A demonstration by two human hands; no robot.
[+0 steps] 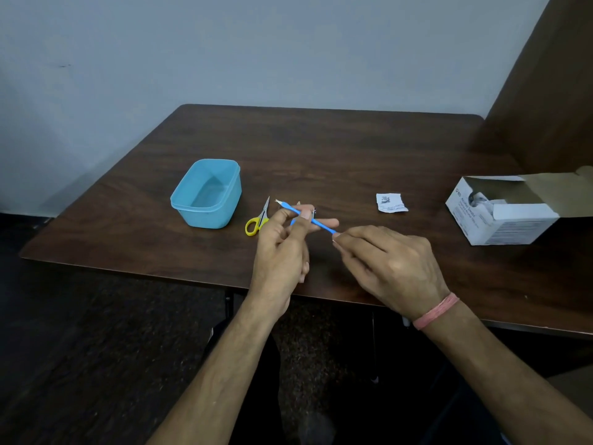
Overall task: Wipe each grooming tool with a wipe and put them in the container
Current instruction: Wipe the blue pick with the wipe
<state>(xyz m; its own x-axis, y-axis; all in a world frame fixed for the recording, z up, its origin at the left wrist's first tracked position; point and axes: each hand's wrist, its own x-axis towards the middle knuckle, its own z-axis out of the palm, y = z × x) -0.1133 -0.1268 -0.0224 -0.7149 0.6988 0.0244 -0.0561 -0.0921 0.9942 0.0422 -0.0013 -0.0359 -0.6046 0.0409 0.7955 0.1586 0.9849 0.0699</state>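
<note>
My left hand (282, 248) pinches a slim blue cuticle tool (316, 222) with a small metal tip, held above the brown table (321, 149). My right hand (388, 268) grips the tool's near end between its fingertips; whether a wipe is in those fingers is hidden. Small scissors with yellow handles (258, 220) lie on the table just left of my left hand. An open light-blue plastic container (207, 194) stands further left, with nothing showing inside. Part of another blue item (292, 222) shows behind my left fingers.
A torn white wipe wrapper (391, 203) lies right of centre. An open white box of swabs (503, 210) stands at the table's right edge. A brown panel (545, 91) rises at the far right, and a grey wall stands behind the table.
</note>
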